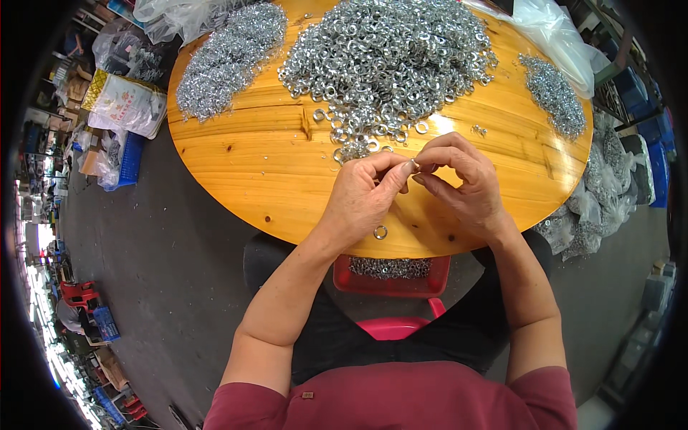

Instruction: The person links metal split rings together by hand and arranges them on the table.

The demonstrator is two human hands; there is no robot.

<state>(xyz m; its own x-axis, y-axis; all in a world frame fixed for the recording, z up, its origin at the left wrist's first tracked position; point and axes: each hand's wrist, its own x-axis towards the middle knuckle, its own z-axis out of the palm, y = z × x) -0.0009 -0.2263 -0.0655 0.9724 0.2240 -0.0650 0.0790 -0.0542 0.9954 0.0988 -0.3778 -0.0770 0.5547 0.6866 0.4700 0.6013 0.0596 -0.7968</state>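
Left hand: our left hand (362, 201) is pinched, thumb against forefinger, on a small metal piece (416, 165).
Right hand: our right hand (462, 183) is curled, its fingertips meeting the left's at that piece; we cannot tell whether it grips too.
Held piece: just above the tabletop, between our fingertips; they cover most of it, so we cannot make out its shape.
Round wooden table (251, 168): it bears everything we work among.
Middle heap: a large pile of metal rings (387, 61) lies beyond our hands, thinning toward them.
Side heaps: finer metal bits lie in a left pile (233, 61) and a smaller right pile (552, 97).
Lone ring: one metal ring (380, 232) lies flat near our edge, beside the left wrist.
Red bin (390, 284): below the table edge, between our knees, with small metal parts (390, 269) inside.
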